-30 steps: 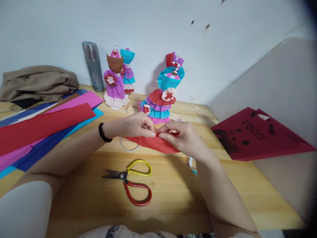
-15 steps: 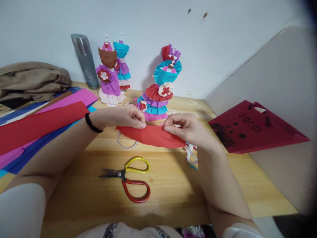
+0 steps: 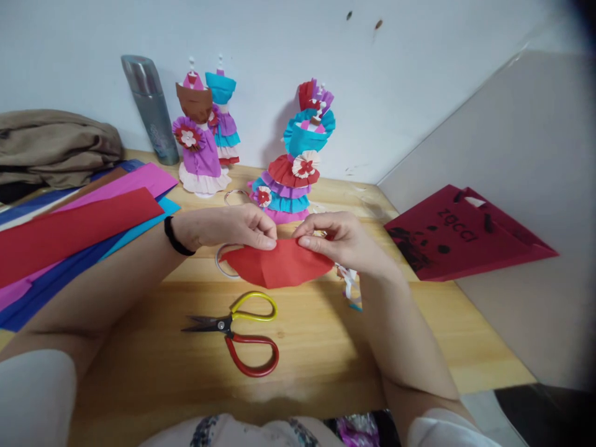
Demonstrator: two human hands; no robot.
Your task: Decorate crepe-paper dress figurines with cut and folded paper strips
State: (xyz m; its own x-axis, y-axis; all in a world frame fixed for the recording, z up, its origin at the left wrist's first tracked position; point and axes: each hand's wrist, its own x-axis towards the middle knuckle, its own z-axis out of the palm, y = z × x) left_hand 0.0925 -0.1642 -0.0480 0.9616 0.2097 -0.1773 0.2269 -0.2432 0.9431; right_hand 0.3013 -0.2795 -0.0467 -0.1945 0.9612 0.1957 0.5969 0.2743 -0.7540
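Note:
A red piece of crepe paper hangs between my hands above the table, its lower edge curved and a crease running down its middle. My left hand pinches its top edge left of centre. Right of centre, my right hand grips the same edge between thumb and fingers. Scissors with one yellow and one red handle lie below the paper, blades slightly apart and pointing left. Behind the paper a ring of tape is partly covered.
Small dress forms in paper dresses stand at the back beside a grey bottle. Coloured paper sheets and brown cloth lie on the left. A red paper bag is at right, paper scraps by my right wrist.
My hands have come closer together along the top edge. The red paper now bends more and its lower edge hangs further down. The view has shifted slightly.

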